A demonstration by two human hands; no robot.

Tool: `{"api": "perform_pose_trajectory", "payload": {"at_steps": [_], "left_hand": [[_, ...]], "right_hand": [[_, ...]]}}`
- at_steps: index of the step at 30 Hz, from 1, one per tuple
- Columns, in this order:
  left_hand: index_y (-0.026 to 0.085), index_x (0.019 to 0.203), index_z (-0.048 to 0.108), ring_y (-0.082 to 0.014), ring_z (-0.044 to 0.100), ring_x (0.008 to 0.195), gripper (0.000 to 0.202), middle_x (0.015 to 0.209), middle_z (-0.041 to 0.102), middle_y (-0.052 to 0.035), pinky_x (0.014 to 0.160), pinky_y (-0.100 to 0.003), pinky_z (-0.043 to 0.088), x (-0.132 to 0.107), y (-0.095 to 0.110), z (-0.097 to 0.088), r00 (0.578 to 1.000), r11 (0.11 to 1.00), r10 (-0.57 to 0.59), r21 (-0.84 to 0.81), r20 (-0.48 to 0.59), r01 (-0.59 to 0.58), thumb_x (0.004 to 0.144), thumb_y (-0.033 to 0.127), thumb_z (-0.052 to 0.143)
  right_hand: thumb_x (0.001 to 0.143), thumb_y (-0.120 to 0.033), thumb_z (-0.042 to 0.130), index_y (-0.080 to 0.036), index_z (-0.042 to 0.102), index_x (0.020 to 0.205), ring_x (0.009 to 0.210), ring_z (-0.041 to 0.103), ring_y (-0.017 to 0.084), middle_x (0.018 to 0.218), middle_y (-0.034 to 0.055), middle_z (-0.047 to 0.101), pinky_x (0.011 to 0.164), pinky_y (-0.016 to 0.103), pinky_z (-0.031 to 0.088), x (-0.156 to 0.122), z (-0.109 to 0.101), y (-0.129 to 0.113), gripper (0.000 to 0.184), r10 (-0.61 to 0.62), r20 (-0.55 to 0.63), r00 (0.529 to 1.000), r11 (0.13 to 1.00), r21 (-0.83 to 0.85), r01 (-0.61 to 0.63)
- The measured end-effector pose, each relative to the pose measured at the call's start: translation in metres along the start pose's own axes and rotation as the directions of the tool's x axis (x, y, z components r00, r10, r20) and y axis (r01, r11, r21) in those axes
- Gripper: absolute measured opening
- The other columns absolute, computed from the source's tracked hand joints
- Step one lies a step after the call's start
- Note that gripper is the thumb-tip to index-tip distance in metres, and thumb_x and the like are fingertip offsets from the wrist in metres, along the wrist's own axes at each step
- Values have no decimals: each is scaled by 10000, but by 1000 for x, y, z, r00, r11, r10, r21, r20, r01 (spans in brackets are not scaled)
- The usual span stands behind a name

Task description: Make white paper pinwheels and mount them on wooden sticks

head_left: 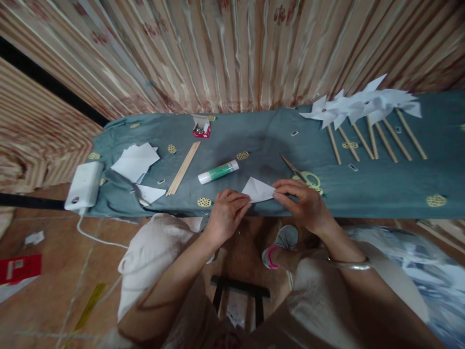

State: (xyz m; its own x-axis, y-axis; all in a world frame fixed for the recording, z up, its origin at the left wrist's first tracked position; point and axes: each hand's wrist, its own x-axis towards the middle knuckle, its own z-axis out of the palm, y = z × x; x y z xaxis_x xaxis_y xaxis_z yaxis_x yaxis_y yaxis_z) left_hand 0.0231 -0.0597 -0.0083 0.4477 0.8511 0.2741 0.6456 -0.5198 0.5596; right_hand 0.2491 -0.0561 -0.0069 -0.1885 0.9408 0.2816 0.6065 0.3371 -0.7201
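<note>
A folded, roughly triangular sheet of white paper [258, 189] is stretched between my two hands near the table's front edge. My left hand [229, 212] pinches its left corner. On the other side, the fingers of my right hand [302, 201] close on the right corner. Just beyond the paper lies a glue stick [219, 171] with a green label. Scissors [308, 179] with yellow-green handles rest behind my right hand, which partly covers them.
Several paper pinwheels [366, 104] on sticks lie at the back right. Bare wooden sticks [183, 168], a small red box [201, 127] of metal pieces and a stack of white paper [136, 161] are on the left. A white power adapter [84, 185] sits at the left end.
</note>
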Motion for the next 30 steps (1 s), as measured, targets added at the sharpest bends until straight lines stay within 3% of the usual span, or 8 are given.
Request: {"api": "perform_pose_trajectory", "payload": {"at_steps": [9,15,20,30], "left_hand": [[161,973,692,-223,640,878,178,927,723,-74,810,-375,453,5,-1,-1,987,987,-156,40,25,155,924,249,546],[177,1093,647,-223,655,873,210,946,730,-64,818,-374,456,5,-1,-1,978,978,-205,47,30,204,910,217,553],[163,1239,547,-215,664,838,350,912,733,-43,824,-380,452,5,0,0,969,969,-246,15,36,246,891,194,567],[160,1255,536,-214,659,839,388,897,723,-39,845,-383,441,4,1,-1,961,962,-270,-35,58,272,870,178,584]], "right_hand": [[863,-310,568,-205,678,780,816,668,227,818,56,724,780,353,489,9,9,1,173,87,-1,996,996,-17,-87],[854,-335,561,-213,683,815,807,662,215,824,39,725,766,336,474,16,12,0,177,141,15,990,990,17,-142],[851,-336,546,-211,668,794,752,658,207,766,29,710,714,318,458,21,14,-1,184,159,52,986,986,-64,-156],[827,-289,590,-205,668,795,772,685,214,770,39,728,700,308,457,30,15,-6,118,195,82,977,974,-133,-183]]}}
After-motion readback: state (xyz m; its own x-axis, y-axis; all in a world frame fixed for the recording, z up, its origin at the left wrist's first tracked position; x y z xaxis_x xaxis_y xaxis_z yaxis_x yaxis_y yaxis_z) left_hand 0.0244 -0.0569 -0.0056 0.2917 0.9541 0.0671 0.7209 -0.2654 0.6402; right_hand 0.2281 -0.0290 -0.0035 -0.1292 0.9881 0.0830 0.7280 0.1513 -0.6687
